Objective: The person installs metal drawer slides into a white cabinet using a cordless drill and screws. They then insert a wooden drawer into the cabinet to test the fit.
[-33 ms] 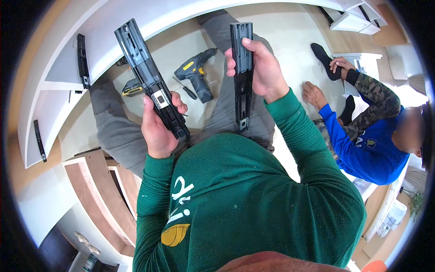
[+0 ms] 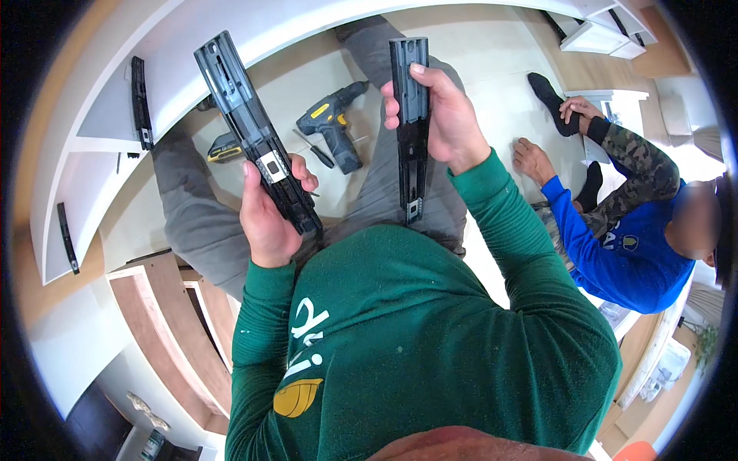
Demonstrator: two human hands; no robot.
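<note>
My left hand (image 2: 269, 219) is shut on the lower part of a long black drawer slide rail (image 2: 242, 107), which tilts up and to the left. My right hand (image 2: 446, 119) grips a second black slide rail (image 2: 413, 180), held nearly upright with its lower end just above my green sweater. The two rails are apart, side by side in front of my chest. My grey-trousered legs stretch out on the floor below them.
A black and yellow cordless drill (image 2: 334, 127), a screwdriver (image 2: 315, 150) and a small yellow-black tool (image 2: 223, 147) lie on the floor between my legs. A white cabinet (image 2: 100, 131) with mounted black rails (image 2: 138, 92) stands left. A wooden drawer box (image 2: 161, 323) sits lower left. A person in blue (image 2: 615, 246) sits at right.
</note>
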